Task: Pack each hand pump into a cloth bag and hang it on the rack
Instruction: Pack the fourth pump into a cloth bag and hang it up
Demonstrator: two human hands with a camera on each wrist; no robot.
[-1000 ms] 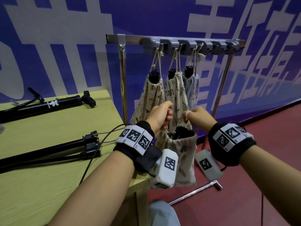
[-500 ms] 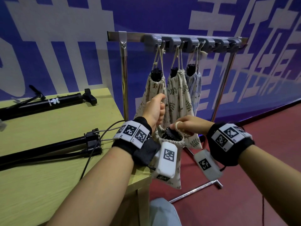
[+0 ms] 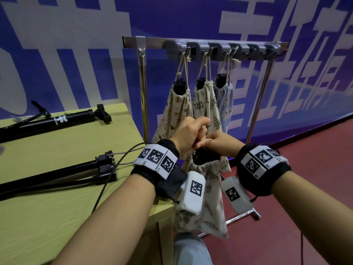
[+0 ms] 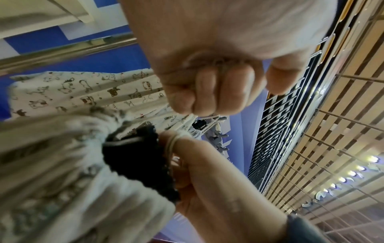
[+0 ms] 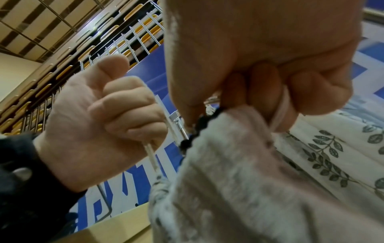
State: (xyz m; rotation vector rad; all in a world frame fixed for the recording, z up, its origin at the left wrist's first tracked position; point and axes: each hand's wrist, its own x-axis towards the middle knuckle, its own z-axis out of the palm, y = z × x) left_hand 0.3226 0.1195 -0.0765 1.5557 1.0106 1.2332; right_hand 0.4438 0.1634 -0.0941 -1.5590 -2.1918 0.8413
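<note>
Both hands at the bag's drawstring, below the rack.
Our left hand (image 3: 188, 135) fists one cord; right hand (image 3: 219, 143) has cord looped round a finger, apparently. The leaf-print bag (image 3: 210, 213) hangs under them, pump head (image 3: 205, 157) protruding, below the rack (image 3: 210, 44).

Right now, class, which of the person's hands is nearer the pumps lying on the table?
Left. The left hand is just past the table edge, right of the pumps; the right hand is farther right, beyond the held bag mouth.
</note>
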